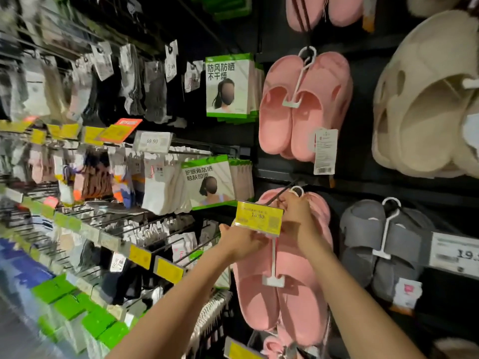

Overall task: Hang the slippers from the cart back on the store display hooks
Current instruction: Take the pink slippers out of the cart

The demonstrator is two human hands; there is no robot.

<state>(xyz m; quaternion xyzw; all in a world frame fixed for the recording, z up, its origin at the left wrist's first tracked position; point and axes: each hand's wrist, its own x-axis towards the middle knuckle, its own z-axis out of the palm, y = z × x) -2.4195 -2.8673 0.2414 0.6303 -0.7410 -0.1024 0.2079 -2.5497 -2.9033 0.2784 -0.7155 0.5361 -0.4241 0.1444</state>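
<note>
A pair of pink slippers [285, 294] on a white plastic hanger [273, 270] hangs at the lower middle of the dark display wall. My right hand [295, 216] grips the top of the pair by the hanger's loop [297, 190], at a black display hook [281, 193]. My left hand [242, 242] holds the pair's left side just under the hook's yellow price tag [259, 219]. Whether the loop sits on the hook is hidden by my fingers.
Another pink pair [303, 107] hangs above, a grey pair [381, 244] to the right, and large beige slippers [427, 99] at the upper right. Left of the wall, hooks carry socks [160, 187] and green-edged mask packs [228, 86]. More pink slippers [274, 345] hang below.
</note>
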